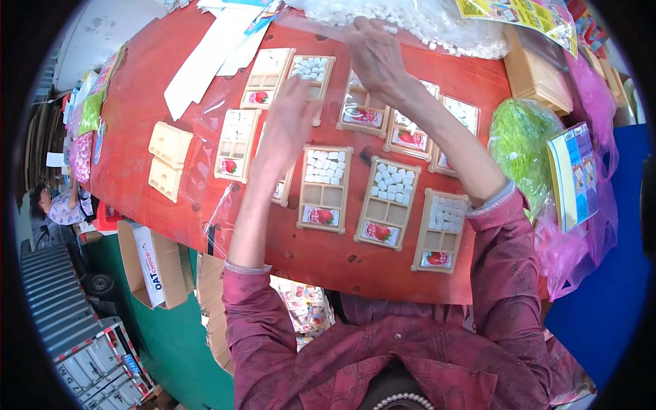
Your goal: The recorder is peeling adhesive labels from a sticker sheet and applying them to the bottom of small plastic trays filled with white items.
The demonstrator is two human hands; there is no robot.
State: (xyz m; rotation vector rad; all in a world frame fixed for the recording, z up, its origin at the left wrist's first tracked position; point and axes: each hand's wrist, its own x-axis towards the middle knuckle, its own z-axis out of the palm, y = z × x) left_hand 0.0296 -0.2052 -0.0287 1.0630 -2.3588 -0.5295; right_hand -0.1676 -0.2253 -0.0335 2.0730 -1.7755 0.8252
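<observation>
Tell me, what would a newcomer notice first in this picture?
The red table fills the middle, bearing beige trays, many with white cubes. The right hand is near the white heap along the far edge; the left hand is over the trays. A bright green bag sits at right.

several flat beige trays [323, 196] with white cubes [325, 167] far side, fruit-pictured cards [320, 216] near side

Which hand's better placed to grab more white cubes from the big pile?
Probably the right hand: its fingers are up by the edge of the white cube pile. The left hand is farther back, over the beige trays.
</observation>
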